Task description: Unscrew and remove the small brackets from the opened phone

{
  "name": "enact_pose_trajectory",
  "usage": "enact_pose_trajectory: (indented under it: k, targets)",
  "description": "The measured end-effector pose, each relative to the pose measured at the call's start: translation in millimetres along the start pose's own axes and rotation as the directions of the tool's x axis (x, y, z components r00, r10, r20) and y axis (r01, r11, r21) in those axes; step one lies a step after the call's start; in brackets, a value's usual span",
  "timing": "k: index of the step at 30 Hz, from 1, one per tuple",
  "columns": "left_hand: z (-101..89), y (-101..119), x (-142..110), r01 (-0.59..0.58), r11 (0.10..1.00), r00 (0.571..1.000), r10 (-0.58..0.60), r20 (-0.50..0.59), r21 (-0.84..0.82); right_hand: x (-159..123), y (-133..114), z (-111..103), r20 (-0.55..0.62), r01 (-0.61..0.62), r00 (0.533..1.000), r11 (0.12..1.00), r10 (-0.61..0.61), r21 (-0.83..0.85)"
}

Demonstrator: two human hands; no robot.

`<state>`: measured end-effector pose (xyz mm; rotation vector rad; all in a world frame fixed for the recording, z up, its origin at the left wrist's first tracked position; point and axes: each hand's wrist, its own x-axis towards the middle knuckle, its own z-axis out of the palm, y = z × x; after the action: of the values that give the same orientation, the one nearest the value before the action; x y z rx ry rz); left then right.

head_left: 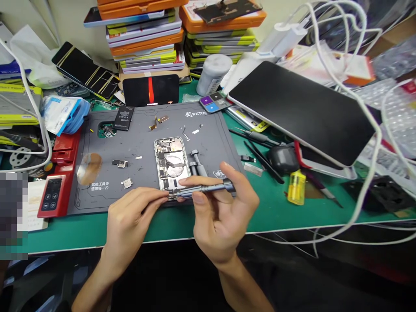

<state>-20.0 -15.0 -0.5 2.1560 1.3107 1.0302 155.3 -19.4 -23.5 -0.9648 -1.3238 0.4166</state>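
An opened phone (172, 162) lies on the dark grey work mat (107, 173), its internal parts exposed. In my right hand (221, 212) a slim grey screwdriver (204, 189) is gripped nearly level, its tip at the phone's lower end. My left hand (130, 219) pinches at that same lower edge, thumb and forefinger pressed together by the screwdriver tip; whatever lies between them is too small to make out. Just right of the phone rest other grey screwdrivers (196, 162). Small loose parts, including a metal bracket (127, 183) and a camera module (120, 163), lie left of it.
A black battery (124, 118) lies at the mat's upper left. A phone with a lit screen (151, 90) leans behind the mat. To the right sit a large tablet (302, 108), tweezers (264, 160) and a yellow bottle (296, 187). A white cable (364, 190) hangs over the table edge.
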Motion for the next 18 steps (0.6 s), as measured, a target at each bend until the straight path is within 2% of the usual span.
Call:
enact_pose_trajectory:
  k: [18]
  targets:
    - [0.5,0.0,0.6,0.001,1.000,1.000,-0.001,-0.013,-0.001,-1.5,-0.8,1.2,-0.023,-0.003,1.000,0.999,0.004,0.036]
